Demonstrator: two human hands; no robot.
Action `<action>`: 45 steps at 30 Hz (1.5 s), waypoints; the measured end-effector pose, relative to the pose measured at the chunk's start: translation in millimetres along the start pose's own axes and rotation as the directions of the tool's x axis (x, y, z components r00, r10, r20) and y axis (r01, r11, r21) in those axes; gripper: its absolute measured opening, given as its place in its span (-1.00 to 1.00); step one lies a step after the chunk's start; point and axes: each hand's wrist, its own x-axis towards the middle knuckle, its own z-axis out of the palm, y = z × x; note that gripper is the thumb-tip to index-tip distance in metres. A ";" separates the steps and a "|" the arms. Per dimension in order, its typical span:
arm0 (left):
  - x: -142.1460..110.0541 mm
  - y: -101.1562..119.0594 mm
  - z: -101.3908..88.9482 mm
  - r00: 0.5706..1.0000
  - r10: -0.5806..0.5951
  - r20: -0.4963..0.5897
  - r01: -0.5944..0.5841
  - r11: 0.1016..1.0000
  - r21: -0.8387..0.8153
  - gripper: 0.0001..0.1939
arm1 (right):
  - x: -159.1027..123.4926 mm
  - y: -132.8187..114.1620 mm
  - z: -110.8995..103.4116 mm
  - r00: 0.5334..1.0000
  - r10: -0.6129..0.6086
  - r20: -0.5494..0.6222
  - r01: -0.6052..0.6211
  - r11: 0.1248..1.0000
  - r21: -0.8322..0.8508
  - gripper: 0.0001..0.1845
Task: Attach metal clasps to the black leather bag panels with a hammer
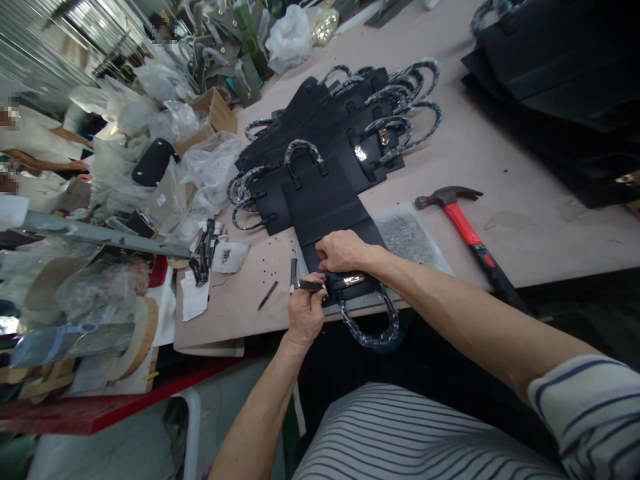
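A black handbag panel [327,200] lies lengthwise before me, with a plastic-wrapped handle [370,333] at its near end and another at its far end. A shiny gold metal fitting [354,279] sits near the close handle. My right hand [345,251] rests on the panel just above that fitting, fingers curled in; whether anything is in them is hidden. At the panel's left edge, my left hand [306,313] grips a dark metal hand tool [309,285] between thumb and fingers. The tool's exact kind is unclear.
A claw hammer [463,223] with a red and black handle lies to the right on a speckled slab's [413,233] far side. Stacked black bag panels [320,120] lie ahead, more [565,87] at right. A thin rod [268,295] and tiny dark bits lie left.
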 end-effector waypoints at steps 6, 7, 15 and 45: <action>2.0 -0.9 1.8 0.999 0.012 -0.030 -0.012 1.000 0.010 -0.91 | -4.9 1.3 3.2 1.000 -0.016 -0.020 0.017 1.000 0.006 -0.75; 1.9 -0.7 1.9 1.000 0.019 -0.025 -0.019 1.000 0.011 -0.92 | -5.7 1.5 3.7 1.000 -0.019 -0.023 0.019 1.000 0.008 -0.75; 2.9 -0.4 -0.6 0.999 0.038 -0.003 -0.038 0.999 -0.016 -0.92 | -11.2 2.5 8.3 0.998 -0.023 -0.059 0.024 0.999 0.028 -0.78; 1.0 4.0 -1.0 1.000 0.007 0.017 -0.007 0.999 -0.034 -0.77 | -168.2 118.0 -3.1 0.814 0.569 -0.116 -0.292 0.574 0.765 -0.74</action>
